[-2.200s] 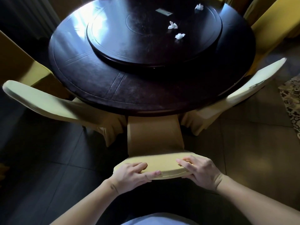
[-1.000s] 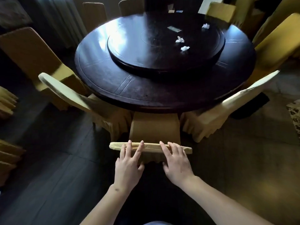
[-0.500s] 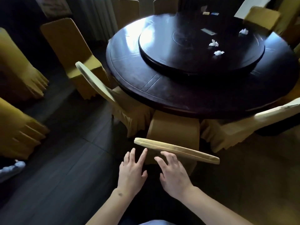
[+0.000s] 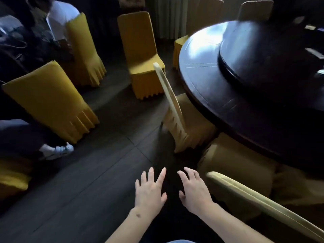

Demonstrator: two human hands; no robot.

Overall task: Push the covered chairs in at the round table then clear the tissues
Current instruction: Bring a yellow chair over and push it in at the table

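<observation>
Both the left hand (image 4: 149,191) and the right hand (image 4: 193,189) are hovering with fingers spread, holding nothing, over bare dark floor (image 4: 98,181). Two covered chairs (image 4: 177,116) are sitting tucked against the round table (image 4: 201,71) edge; a tissue (image 4: 321,71) is lying on its turntable (image 4: 263,50).

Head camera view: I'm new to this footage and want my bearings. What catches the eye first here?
Two bare, open hands, the left hand and the right hand, hang low in the middle over the dark floor, holding nothing. To their right, the round table shines with window light, a pale covered chair tucked against its edge. On the left, several yellow covered chairs stand apart from the table.
</observation>
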